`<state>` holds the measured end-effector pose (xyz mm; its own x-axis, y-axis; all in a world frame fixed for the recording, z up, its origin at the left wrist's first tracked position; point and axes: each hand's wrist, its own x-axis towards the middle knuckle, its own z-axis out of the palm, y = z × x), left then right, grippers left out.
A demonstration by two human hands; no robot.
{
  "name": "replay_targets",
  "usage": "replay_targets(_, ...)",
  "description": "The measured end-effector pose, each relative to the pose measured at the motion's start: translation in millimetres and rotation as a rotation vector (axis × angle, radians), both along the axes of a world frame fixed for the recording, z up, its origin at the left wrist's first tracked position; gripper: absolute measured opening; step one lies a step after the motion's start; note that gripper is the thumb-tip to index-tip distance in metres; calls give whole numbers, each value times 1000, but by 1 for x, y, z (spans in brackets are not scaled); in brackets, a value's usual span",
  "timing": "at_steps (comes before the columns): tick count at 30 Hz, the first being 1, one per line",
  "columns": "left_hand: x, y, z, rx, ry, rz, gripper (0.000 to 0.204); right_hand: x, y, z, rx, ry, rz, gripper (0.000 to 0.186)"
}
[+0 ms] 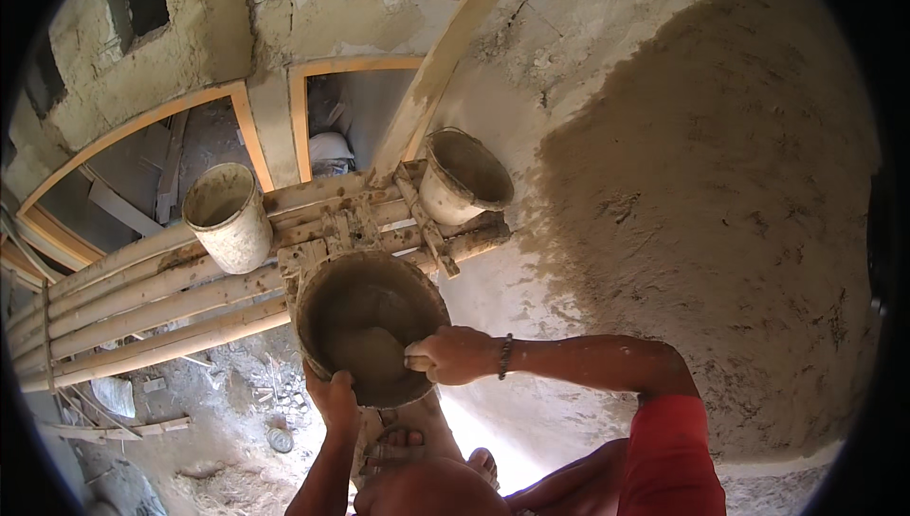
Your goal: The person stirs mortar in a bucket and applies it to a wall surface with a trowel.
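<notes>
A round mortar tub, its rim caked with grey-brown mortar, is tilted on the planks in front of me. My left hand grips its near-left rim. Over the near-right rim, my right hand is closed round the handle of a trowel. The mortar-coated blade of the trowel lies in the wet mortar, so its outline is hard to make out. My bare feet are just below the tub on a board.
Two whitish buckets stand beyond the tub, one at left and one at right. Scaffold poles run leftward above a rubble-strewn floor. To the right rises a wall partly covered in wet plaster. Wood-framed openings lie ahead; a slanting beam stands beside them.
</notes>
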<state>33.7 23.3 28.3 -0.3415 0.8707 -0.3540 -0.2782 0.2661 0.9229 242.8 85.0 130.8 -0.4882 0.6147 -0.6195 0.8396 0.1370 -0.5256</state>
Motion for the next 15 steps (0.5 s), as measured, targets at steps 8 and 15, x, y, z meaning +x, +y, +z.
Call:
replay_targets(8,-6,2,0,-92,45,-14,59,9,17,31,901,-184,355,29)
replay_targets(15,1,3,0,-40,88,-26,62,-20,33,-40,774,-485,499,16)
